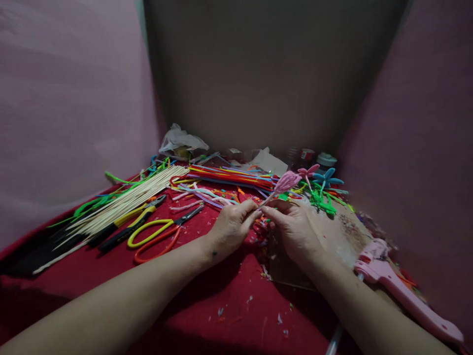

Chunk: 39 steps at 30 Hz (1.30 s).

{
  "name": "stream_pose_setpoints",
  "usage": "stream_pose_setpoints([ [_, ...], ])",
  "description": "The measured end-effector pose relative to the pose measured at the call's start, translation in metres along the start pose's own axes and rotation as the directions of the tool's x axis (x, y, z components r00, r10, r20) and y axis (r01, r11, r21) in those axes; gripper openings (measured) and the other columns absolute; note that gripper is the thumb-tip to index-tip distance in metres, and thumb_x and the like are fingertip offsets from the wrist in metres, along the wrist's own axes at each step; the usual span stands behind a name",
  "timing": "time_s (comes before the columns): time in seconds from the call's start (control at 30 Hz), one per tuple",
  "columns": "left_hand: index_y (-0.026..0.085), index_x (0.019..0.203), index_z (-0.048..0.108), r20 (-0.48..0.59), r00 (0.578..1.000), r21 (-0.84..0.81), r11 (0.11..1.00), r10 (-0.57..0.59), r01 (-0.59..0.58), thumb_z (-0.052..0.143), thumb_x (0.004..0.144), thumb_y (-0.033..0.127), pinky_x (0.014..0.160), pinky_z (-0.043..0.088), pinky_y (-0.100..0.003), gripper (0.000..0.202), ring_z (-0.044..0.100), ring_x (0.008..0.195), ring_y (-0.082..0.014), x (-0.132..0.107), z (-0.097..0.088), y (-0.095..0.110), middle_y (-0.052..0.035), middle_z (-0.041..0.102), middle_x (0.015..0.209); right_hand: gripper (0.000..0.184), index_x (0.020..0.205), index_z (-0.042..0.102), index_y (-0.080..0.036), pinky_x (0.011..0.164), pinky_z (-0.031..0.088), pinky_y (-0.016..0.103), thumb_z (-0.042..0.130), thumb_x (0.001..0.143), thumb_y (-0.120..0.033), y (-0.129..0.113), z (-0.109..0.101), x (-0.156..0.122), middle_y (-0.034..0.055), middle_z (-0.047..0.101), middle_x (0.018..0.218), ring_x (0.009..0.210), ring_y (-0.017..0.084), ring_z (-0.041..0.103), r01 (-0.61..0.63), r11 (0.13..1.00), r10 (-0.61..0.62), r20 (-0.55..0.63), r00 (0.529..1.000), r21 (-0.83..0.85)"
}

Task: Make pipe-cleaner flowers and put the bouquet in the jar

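Red-cloth desk (229, 301) w/ paper scraps. Pink glue gun (391, 278) lies at near right, by the right forearm. Mid-desk, left hand (231, 228) & right hand (292, 230) meet; both grips pinched narrow on a thin stick (266, 199) tipped w/ a pink pipe-cleaner flower (287, 181), tilted up-right. Left of them: scissors (158, 235), pliers (129, 223), skewers (125, 201). Behind: coloured pipe cleaners (232, 176), then a cardboard wall (258, 74) at the back.

Spread over the red-cloth worktop (229, 305): at left, a bundle of pale wooden skewers (121, 204), with yellow-and-black pliers (133, 222) and yellow- and orange-handled scissors (162, 234) just beside. Farther back, straight multicoloured pipe cleaners (232, 177) and a crumpled white plastic bag (181, 140). Near right, a pink plastic glue gun (399, 291). Far right, a blue pipe-cleaner flower (327, 177).
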<state>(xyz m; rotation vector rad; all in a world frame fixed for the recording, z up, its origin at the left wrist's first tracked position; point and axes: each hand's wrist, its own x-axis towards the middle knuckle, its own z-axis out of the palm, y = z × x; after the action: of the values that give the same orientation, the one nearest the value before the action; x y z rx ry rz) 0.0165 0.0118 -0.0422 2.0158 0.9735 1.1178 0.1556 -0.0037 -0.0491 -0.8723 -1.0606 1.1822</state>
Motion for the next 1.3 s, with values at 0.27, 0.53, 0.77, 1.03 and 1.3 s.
stream_pose_setpoints([
  [0.27, 0.015, 0.072, 0.055, 0.296, 0.905, -0.504, 0.755, -0.305, 0.419, 0.057, 0.078, 0.031, 0.033, 0.02, -0.016, 0.018, 0.034, 0.032, -0.0029, 0.004, -0.004, -0.003, 0.0057, 0.049, 0.049, 0.017, 0.076, 0.068, -0.016, 0.055, 0.043, 0.025, 0.073, 0.063, -0.027, 0.005, -0.002, 0.001, 0.0017, 0.066, 0.072, 0.059, 0.012, 0.055, -0.125, 0.983, 0.113, 0.088, 0.99, 0.137],
  [0.53, 0.012, 0.076, 0.055, 0.549, 0.793, -0.655, 0.453, -0.264, 0.605, 0.055, 0.079, 0.023, 0.03, 0.017, -0.012, 0.012, 0.021, 0.028, 0.001, 0.006, -0.009, -0.006, 0.0075, 0.044, 0.047, 0.013, 0.073, 0.07, -0.015, 0.055, 0.041, 0.022, 0.072, 0.065, -0.025, 0.002, -0.003, 0.001, 0.0, 0.063, 0.061, 0.055, 0.009, 0.053, -0.165, 0.974, 0.137, 0.172, 0.975, 0.157],
  [0.77, 0.011, 0.071, 0.055, 0.458, 0.856, -0.618, 0.607, -0.238, 0.5, 0.051, 0.082, 0.04, 0.032, 0.028, -0.015, 0.032, 0.038, 0.031, -0.0032, 0.007, -0.006, -0.005, 0.0027, 0.052, 0.049, 0.014, 0.07, 0.067, -0.016, 0.058, 0.044, 0.026, 0.073, 0.063, -0.026, 0.003, -0.002, 0.002, 0.0015, 0.065, 0.066, 0.057, 0.012, 0.056, -0.158, 0.964, 0.141, 0.094, 0.986, 0.213],
  [1.03, 0.012, 0.075, 0.059, 0.296, 0.897, -0.57, 0.693, -0.329, 0.442, 0.051, 0.082, 0.04, 0.035, 0.028, -0.016, 0.03, 0.039, 0.036, -0.0042, 0.01, -0.006, -0.026, 0.002, 0.053, 0.051, 0.012, 0.067, 0.064, -0.015, 0.053, 0.043, 0.025, 0.071, 0.061, -0.022, 0.004, -0.006, 0.006, 0.0015, 0.063, 0.063, 0.056, 0.013, 0.053, -0.256, 0.917, 0.232, 0.113, 0.966, 0.306],
  [1.3, 0.012, 0.068, 0.058, 0.327, 0.879, -0.53, 0.702, -0.348, 0.475, 0.053, 0.08, 0.034, 0.033, 0.025, -0.015, 0.026, 0.033, 0.033, -0.0039, 0.011, -0.005, -0.023, 0.0037, 0.047, 0.042, 0.012, 0.068, 0.066, -0.016, 0.053, 0.044, 0.025, 0.07, 0.061, -0.025, 0.001, -0.008, 0.006, 0.0016, 0.063, 0.064, 0.054, 0.012, 0.053, -0.252, 0.91, 0.205, 0.17, 0.964, 0.33],
])
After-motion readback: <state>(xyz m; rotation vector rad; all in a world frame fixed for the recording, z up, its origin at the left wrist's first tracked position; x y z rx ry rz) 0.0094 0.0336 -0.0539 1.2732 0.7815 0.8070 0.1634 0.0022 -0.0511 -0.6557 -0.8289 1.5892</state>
